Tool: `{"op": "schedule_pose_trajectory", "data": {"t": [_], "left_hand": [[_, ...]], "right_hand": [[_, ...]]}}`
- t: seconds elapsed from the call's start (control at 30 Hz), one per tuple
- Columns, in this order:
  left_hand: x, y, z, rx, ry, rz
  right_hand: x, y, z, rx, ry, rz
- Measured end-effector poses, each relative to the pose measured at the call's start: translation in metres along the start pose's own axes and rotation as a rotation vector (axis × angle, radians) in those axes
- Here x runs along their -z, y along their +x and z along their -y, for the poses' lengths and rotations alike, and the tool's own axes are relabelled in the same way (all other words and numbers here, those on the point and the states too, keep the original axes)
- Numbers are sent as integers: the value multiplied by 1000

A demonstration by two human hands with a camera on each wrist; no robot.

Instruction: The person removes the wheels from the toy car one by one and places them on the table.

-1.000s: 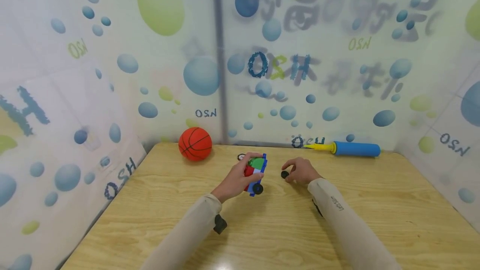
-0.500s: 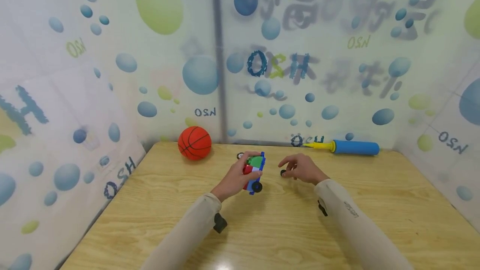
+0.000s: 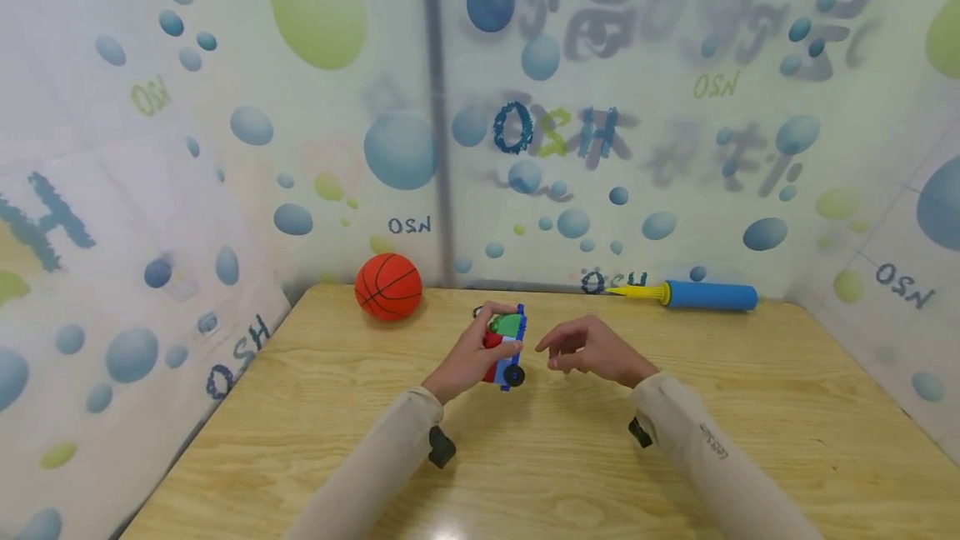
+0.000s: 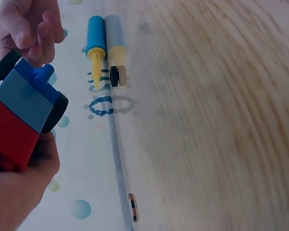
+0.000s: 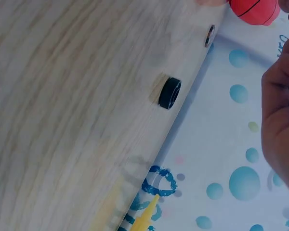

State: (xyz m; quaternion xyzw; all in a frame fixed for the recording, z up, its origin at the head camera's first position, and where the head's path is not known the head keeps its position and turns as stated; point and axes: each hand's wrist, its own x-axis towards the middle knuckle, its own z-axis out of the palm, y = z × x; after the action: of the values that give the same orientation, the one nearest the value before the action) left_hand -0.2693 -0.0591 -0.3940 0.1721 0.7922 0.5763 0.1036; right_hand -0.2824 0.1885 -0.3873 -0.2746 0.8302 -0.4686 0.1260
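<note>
My left hand (image 3: 465, 361) grips a toy car (image 3: 511, 350) of red, green, light blue and dark blue pieces, thumb across one side. Black wheels show on it in the left wrist view, with a blue peg (image 4: 44, 73) between them. My right hand (image 3: 600, 350) hovers just right of the car, its fingers loosely bent and nothing visible in them; in the right wrist view only part of this hand (image 5: 282, 108) appears. A loose black wheel (image 5: 170, 93) stands on the table; in the head view the right hand hides it.
A small disc with a pale rim (image 5: 210, 36) stands farther along the table. At the back are a red basketball (image 3: 388, 287) on the left and a blue pump with a yellow nozzle (image 3: 708, 295) on the right. A patterned curtain wall (image 3: 525, 257) borders the wooden table (image 3: 570, 473).
My right hand has left the loose black wheel and moved left, closer to the toy car. My left hand keeps its grip on the car with little movement.
</note>
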Motion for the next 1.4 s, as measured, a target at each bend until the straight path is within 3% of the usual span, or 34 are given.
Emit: {"op": "schedule_pose_trajectory", "data": {"t": [0.27,0.8,1.4], "left_hand": [[-3,5,1,9,-59,-46],[-6,8,0,-10,-138,-61],[-8,8,2,-65,-153,-134]], "right_hand": [[-16,0,8,80,72,75],[-36,4,13,98,145,67],[-58,8,23,143,42,-97]]}}
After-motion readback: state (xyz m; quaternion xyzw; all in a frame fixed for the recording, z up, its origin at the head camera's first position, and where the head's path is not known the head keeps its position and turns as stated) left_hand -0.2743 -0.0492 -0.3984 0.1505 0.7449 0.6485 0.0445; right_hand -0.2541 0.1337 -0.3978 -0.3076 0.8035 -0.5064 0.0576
